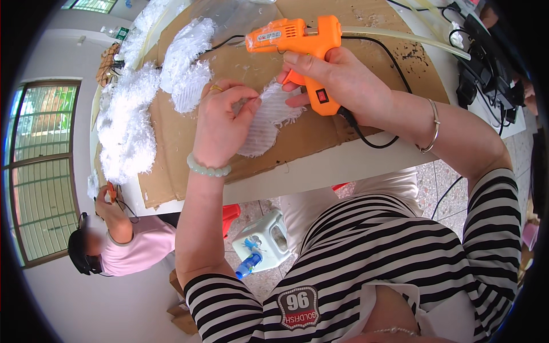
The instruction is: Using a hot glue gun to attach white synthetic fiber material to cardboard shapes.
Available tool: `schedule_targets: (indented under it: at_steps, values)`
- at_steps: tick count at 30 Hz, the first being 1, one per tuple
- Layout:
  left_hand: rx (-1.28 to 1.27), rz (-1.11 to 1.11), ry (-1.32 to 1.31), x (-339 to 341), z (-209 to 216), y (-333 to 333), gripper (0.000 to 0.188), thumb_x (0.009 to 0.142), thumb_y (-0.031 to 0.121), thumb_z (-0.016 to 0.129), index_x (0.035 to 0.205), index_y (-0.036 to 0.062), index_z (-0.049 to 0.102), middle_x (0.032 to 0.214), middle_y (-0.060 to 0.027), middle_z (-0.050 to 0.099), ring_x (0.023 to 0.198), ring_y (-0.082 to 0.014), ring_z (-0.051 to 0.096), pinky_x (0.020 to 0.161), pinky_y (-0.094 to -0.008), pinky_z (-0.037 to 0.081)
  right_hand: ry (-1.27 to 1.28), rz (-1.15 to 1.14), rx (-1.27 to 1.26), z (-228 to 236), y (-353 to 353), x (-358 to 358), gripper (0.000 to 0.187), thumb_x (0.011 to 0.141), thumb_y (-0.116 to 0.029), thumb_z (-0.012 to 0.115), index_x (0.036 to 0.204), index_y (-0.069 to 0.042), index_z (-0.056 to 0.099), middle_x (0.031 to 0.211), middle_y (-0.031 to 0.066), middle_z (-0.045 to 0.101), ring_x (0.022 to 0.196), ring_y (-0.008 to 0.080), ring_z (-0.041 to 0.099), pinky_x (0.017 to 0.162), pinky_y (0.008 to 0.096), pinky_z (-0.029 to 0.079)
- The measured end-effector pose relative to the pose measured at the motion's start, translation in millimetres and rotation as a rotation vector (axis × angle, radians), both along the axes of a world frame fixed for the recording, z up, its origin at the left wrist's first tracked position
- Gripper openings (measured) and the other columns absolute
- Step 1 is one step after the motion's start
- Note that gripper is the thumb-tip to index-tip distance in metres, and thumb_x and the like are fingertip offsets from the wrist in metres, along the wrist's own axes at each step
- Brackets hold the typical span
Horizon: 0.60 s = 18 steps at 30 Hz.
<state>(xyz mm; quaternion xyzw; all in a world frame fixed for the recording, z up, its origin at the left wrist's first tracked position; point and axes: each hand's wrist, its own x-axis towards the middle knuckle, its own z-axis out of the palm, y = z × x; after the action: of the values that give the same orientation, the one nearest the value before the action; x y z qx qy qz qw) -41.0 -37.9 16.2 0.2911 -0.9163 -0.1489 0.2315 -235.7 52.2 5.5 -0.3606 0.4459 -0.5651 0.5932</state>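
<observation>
My right hand [354, 80] is wrapped round the handle of an orange glue gun [289, 35], its nozzle toward the left. A pale glue stick [400, 39] sticks out of the gun's back, and a black cord leaves the handle's bottom. My left hand [223, 120] is closed in a pinch, thumb against forefinger, at the edge of a white ribbed piece with fringed edges [260, 130]. Whatever lies between those fingertips is too small to make out. The white piece rests on brown cardboard [337, 128], partly hidden by both hands.
White fringed pieces [186, 63] and a fluffy white heap [127, 128] lie to the left. Black adapters and cords [483, 63] crowd the right. Below the table stands a pale jug [260, 243] with a blue bottle top. A person in pink [140, 248] works at lower left.
</observation>
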Motion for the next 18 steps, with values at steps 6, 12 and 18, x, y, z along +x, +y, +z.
schedule_targets:
  at_steps: [6,12,18]
  values:
    - [-0.144,-0.12,-0.02,0.8,5.4,15.4,0.01,0.069,0.003,0.068,0.079,0.0036,0.064,0.083,-0.009,0.062,0.081,-0.028,0.057,0.08,-0.037,0.042,-0.01,0.007,0.025,1.2,0.4,0.0,0.035,0.092,-0.033,0.054,0.112,-0.005,0.055,0.097,0.0041,0.06,0.092,0.0124,0.058,0.078,0.0311,0.054]
    - [-0.36,-0.214,-0.169,4.4,7.5,39.7,0.027,0.07,0.015,0.071,0.092,0.0019,0.063,0.082,-0.0071,0.061,0.085,-0.0262,0.055,0.085,-0.0406,0.038,-0.009,-0.009,0.019,-0.3,1.0,-1.4,0.035,0.092,-0.033,0.055,0.112,-0.004,0.054,0.097,0.0039,0.059,0.093,0.0125,0.057,0.079,0.0321,0.054]
    - [-0.35,-0.132,-0.218,3.8,6.6,42.1,0.045,0.072,0.024,0.071,0.11,0.0016,0.059,0.082,-0.0082,0.06,0.087,-0.0261,0.055,0.085,-0.0412,0.038,-0.004,-0.036,-0.074,4.3,-1.5,-9.3,0.034,0.093,-0.033,0.053,0.113,-0.005,0.054,0.097,0.0045,0.059,0.093,0.0135,0.057,0.079,0.0326,0.054]
